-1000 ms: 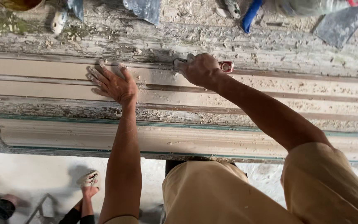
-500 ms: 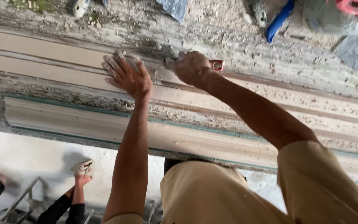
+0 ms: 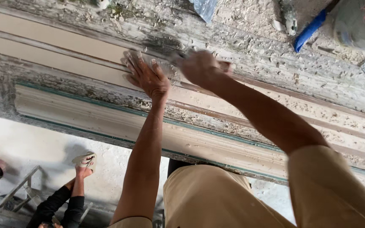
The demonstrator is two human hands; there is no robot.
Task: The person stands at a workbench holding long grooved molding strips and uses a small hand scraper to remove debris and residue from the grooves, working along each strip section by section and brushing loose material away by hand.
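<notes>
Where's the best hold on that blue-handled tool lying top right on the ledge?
Grip the blue handle mid-length, coming from the open lower-left side. It lies flat and slanted on the rubble-strewn ledge, its upper end running out of view. Both hands are well clear: left hand flat on the moulding, right hand blurred.

Two hands work the moulding: one left hand (image 3: 146,78) flat, one right hand (image 3: 199,67) gripping one tool. Beyond the grip, one blue handle (image 3: 310,30).
</notes>
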